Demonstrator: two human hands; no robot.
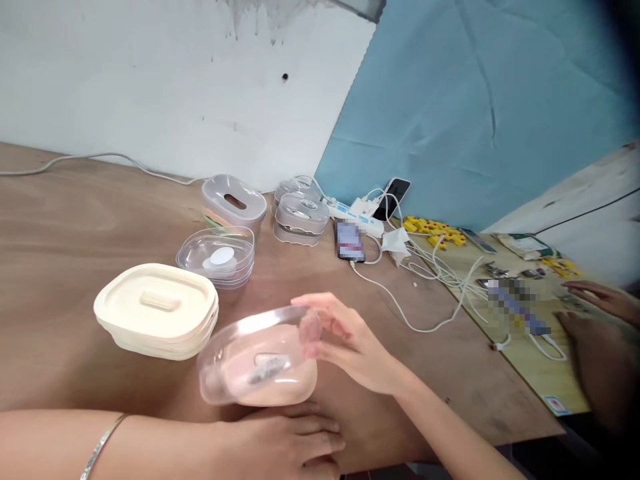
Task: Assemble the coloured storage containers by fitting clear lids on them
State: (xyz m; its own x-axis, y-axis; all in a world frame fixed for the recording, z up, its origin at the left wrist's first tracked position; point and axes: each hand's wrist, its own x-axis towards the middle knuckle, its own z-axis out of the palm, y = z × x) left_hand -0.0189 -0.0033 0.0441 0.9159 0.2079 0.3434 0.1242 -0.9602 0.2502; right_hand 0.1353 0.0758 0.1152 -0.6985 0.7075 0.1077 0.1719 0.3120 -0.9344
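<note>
My right hand (345, 337) pinches the right edge of a clear oval plastic lid (215, 383), which is tilted and slightly blurred. Behind and through it shows a pale beige container (300, 387) with a dark mark near its centre; whether lid and container touch I cannot tell. My left hand (295, 440), with a bracelet on its wrist, lies flat in front of them, fingers stretched to the right and holding nothing. Left of the lid stands a stack of cream rectangular lids or boxes (160, 307) with a raised bar on top.
Behind are stacked clear lids (217, 257), a grey oval piece with a slot (233, 200) and clear-topped containers (303, 217). To the right lie a phone (350, 241), a power strip (355, 217), white cables (440, 267) and yellow parts (435, 230). Another person's hand (600, 300) is at far right.
</note>
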